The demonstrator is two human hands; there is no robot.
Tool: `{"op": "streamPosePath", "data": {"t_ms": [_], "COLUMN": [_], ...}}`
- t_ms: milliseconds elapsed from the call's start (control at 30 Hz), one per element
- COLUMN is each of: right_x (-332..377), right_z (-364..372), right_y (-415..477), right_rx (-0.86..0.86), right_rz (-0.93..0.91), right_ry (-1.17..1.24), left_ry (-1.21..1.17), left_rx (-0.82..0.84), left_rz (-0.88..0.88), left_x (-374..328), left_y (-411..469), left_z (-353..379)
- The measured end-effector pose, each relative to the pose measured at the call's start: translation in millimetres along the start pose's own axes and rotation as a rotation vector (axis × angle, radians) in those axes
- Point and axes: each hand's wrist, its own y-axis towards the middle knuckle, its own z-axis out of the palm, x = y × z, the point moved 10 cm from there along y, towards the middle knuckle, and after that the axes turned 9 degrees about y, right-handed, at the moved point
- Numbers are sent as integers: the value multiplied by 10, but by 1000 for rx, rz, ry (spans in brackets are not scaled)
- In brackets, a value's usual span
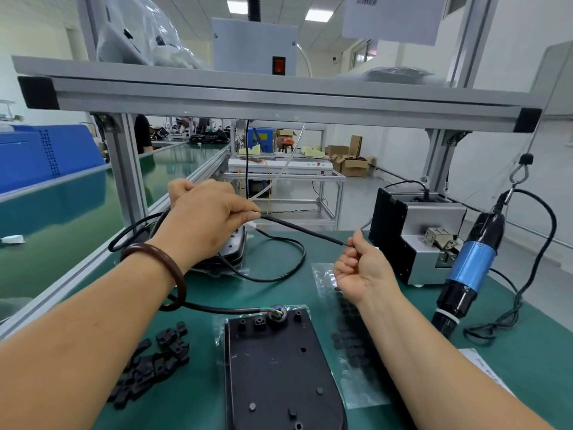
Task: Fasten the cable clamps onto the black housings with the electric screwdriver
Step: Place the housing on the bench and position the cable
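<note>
Lying nearest me, the housing [279, 373] runs its long axis straight away from my chest, port end farthest, with the clamps [155, 361] heaped just to its left. Above it, my left hand [210, 221] and right hand [362, 268] each pinch the cable [304, 231], drawn straight between them and slanting down from left to right. The housing sits below and between my forearms, my right hand the nearer. The screwdriver [471, 268] hangs at right, bit down and leaning left, unheld. A far housing [234, 249] lies beneath my left hand.
</note>
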Motion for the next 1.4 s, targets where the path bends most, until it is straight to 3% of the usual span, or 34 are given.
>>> {"op": "streamPosePath", "data": {"t_ms": [833, 967, 1133, 1300, 1400], "right_x": [109, 58, 56, 138, 156], "right_z": [-431, -434, -401, -350, -372], "right_y": [62, 56, 52, -2, -23], "right_rx": [-262, -261, -223, -194, -208], "right_rz": [-31, -41, -96, -118, -145], "right_ry": [35, 48, 221, 374, 447], "left_ry": [39, 52, 7, -141, 28], "left_rx": [52, 64, 234, 438, 529], "left_rz": [127, 53, -107, 46, 109], "left_x": [-153, -66, -90, -580, -620], "left_y": [-36, -61, -117, -672, -938], "left_z": [119, 171, 288, 317, 441]}}
